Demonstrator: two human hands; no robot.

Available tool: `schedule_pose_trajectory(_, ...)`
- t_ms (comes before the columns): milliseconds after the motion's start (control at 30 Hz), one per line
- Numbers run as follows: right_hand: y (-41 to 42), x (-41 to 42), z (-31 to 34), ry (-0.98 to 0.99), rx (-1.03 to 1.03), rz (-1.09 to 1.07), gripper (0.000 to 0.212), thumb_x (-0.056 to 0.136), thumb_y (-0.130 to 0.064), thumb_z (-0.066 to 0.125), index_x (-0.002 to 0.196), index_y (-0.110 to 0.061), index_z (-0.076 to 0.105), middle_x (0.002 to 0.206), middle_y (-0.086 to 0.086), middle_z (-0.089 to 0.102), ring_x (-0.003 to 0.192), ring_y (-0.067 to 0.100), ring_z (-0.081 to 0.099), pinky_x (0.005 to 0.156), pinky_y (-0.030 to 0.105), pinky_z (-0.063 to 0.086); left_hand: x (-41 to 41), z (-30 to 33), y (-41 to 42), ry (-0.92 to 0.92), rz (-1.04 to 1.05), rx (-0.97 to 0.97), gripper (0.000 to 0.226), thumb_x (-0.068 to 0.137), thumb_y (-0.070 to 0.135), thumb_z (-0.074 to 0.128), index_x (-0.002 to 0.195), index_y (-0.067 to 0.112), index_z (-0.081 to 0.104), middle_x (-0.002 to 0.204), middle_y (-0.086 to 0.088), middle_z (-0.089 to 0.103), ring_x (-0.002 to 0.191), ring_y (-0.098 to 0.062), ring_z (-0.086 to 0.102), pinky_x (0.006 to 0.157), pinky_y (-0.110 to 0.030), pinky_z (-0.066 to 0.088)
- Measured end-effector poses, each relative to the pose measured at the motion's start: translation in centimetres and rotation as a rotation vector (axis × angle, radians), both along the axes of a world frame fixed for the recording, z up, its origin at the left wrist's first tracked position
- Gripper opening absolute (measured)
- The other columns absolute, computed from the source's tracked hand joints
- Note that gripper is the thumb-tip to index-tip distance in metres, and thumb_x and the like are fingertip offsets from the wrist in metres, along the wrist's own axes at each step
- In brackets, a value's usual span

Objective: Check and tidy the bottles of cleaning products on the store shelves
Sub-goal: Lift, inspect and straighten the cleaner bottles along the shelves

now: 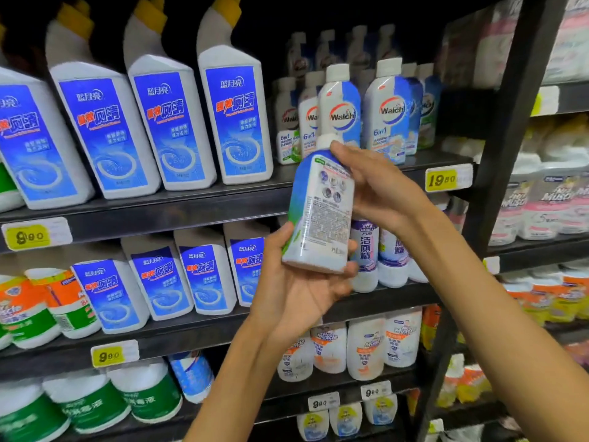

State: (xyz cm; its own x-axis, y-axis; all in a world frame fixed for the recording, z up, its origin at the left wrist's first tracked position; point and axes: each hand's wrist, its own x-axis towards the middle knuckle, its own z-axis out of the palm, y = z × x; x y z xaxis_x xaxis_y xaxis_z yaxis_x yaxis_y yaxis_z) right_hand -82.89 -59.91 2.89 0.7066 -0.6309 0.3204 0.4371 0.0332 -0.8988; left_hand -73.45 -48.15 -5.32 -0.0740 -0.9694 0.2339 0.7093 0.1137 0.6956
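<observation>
Top shelf (178, 215) has four blue-label toilet cleaner bottles (234, 100), and below that shelf four yellow price tags (30, 236) show.

Both hands on one Walch washing-machine cleaner bottle (318, 212), held in front of the shelves, tilted slightly, back label facing camera. Left hand (296, 282) cups the base, thumb up the left side. Right hand (376, 189) grips the upper part near the white cap. More Walch bottles (387, 113) upright on the top shelf (191, 205) behind. Blue-label toilet cleaner bottles (159, 122) fill the left of that shelf and the one below. Yellow price tag 19.80 (447, 179) on the shelf edge to the right.
</observation>
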Motion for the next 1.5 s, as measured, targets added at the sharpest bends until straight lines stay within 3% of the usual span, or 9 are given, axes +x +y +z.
schedule_pose_trajectory(233, -2.9, -3.2, 0.9, 0.117, -0.258, -0.178, 0.031, 0.067, -0.034, 0.078, 0.093, -0.019, 0.070, 0.091, 0.002, 0.073, 0.082, 0.014, 0.069, 0.077, 0.032, 0.051, -2.2, -0.6, -2.3, -0.188, 0.380, -0.045, 0.040, 0.084, 0.035, 0.059, 0.118, 0.013, 0.062, 0.124, -0.010, 0.064, 0.117, -0.024, 0.060, 0.098, -0.046, 0.048)
schedule_pose_trajectory(367, -3.1, -3.2, 0.7, 0.152, -0.296, -0.293, 0.028, 0.077, -0.032, 0.076, 0.098, -0.016, 0.066, 0.088, 0.001, 0.075, 0.080, 0.012, 0.071, 0.070, 0.025, 0.054, -4.0, -1.0, -3.1, -0.203, 0.417, -0.056, 0.045, 0.078, 0.036, 0.065, 0.117, 0.014, 0.062, 0.119, -0.011, 0.067, 0.112, -0.028, 0.063, 0.090, -0.047, 0.053)
schedule_pose_trajectory(467, -2.8, -3.3, 0.4, 0.136, -0.184, -0.117, 0.026, 0.084, -0.039, 0.067, 0.099, -0.018, 0.066, 0.090, 0.003, 0.074, 0.086, 0.017, 0.070, 0.079, 0.031, 0.056, -5.2, -1.2, -3.6, -0.070, 0.327, -0.074, 0.037, 0.076, 0.039, 0.063, 0.107, 0.019, 0.071, 0.110, -0.011, 0.071, 0.097, -0.028, 0.069, 0.071, -0.037, 0.058)
schedule_pose_trajectory(567, -2.4, -3.7, 0.2, 0.075, -0.077, 0.056, 0.020, 0.088, -0.030, 0.061, 0.098, -0.014, 0.061, 0.088, 0.008, 0.073, 0.087, 0.025, 0.070, 0.078, 0.034, 0.057, -6.0, -1.7, -3.9, -0.038, 0.293, -0.050, 0.048, 0.080, 0.042, 0.057, 0.121, 0.017, 0.055, 0.107, -0.013, 0.071, 0.091, -0.028, 0.070, 0.069, -0.034, 0.057)
schedule_pose_trajectory(767, -2.5, -4.0, 0.5, 0.042, -0.234, -0.194, 0.008, 0.092, -0.010, 0.056, 0.099, -0.006, 0.054, 0.074, 0.004, 0.069, 0.064, 0.013, 0.065, 0.062, 0.023, 0.054, -5.7, -1.7, -3.7, -0.620, 0.586, 0.047, 0.064, 0.071, 0.066, 0.057, 0.123, 0.029, 0.052, 0.118, 0.002, 0.067, 0.109, -0.017, 0.064, 0.094, -0.043, 0.052)
schedule_pose_trajectory(900, -2.3, -3.5, 0.8, 0.069, -0.340, -0.279, 0.016, 0.092, -0.026, 0.059, 0.099, -0.012, 0.056, 0.076, 0.000, 0.070, 0.065, 0.007, 0.063, 0.063, 0.020, 0.052, -6.3, -0.9, -3.8, -0.799, 0.660, 0.036, 0.056, 0.062, 0.064, 0.064, 0.111, 0.039, 0.052, 0.108, 0.010, 0.068, 0.098, -0.008, 0.067, 0.084, -0.033, 0.056)
schedule_pose_trajectory(1100, -2.5, -3.8, 0.4, -0.029, 0.024, 0.223, 0.032, 0.090, -0.037, 0.052, 0.111, -0.014, 0.061, 0.084, 0.007, 0.070, 0.086, 0.025, 0.068, 0.079, 0.035, 0.057, -6.0, 0.2, -2.2, -0.187, 0.125, -0.024, 0.069, 0.079, 0.062, 0.058, 0.122, 0.008, 0.058, 0.095, -0.016, 0.064, 0.075, -0.025, 0.061, 0.062, -0.032, 0.052)
schedule_pose_trajectory(1300, -2.1, -2.9, 1.0, 0.117, -0.168, -0.026, 0.020, 0.093, -0.029, 0.057, 0.092, -0.009, 0.060, 0.085, 0.017, 0.072, 0.069, 0.025, 0.069, 0.073, 0.037, 0.057, -4.7, 0.9, -1.6, -0.290, 0.286, 0.038, 0.071, 0.078, 0.055, 0.052, 0.136, 0.015, 0.046, 0.127, -0.014, 0.061, 0.112, -0.032, 0.061, 0.082, -0.038, 0.055)
schedule_pose_trajectory(1500, -1.7, -2.5, 1.0, 0.168, -0.085, 0.006, 0.028, 0.093, -0.039, 0.053, 0.102, -0.013, 0.059, 0.098, 0.015, 0.072, 0.084, 0.026, 0.070, 0.078, 0.037, 0.058, -5.2, 2.1, -0.5, -0.174, 0.196, 0.081, 0.065, 0.085, 0.049, 0.049, 0.131, 0.004, 0.049, 0.122, -0.029, 0.060, 0.101, -0.041, 0.065, 0.080, -0.041, 0.056)
